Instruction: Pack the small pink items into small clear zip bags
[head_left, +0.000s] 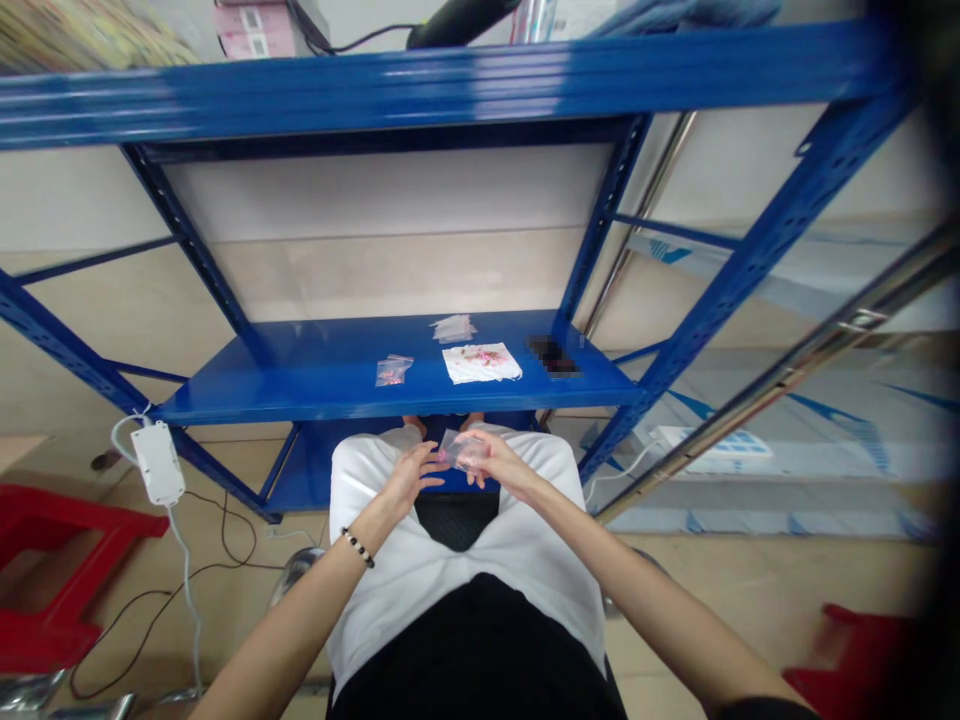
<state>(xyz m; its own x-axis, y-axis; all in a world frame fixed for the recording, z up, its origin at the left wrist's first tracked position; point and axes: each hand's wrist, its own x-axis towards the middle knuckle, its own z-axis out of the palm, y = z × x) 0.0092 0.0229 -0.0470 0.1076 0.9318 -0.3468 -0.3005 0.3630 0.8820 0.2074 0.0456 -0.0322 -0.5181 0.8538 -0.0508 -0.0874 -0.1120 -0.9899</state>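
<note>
Above my lap, my right hand [491, 462] grips a small clear plastic bag [454, 447] between thumb and fingers. My left hand [412, 477] is at the bag's left side, its fingertips pinched at a small pink piece [442, 456]. Whether that piece is inside the bag or at its mouth is hard to tell. On the blue shelf ahead, a white cloth or sheet [465, 372] bears a scatter of small pink pieces [487, 356]. A filled clear bag [392, 372] with pinkish pieces lies left of it. Behind sits a stack of clear bags [454, 327].
A dark, blurred-out object [553, 356] lies at the right of the blue shelf [322, 385]. The shelf's front edge is just beyond my hands. A white power strip [157, 463] hangs at the left post, near a red stool [60, 570]. Metal rails [750, 385] run along the right.
</note>
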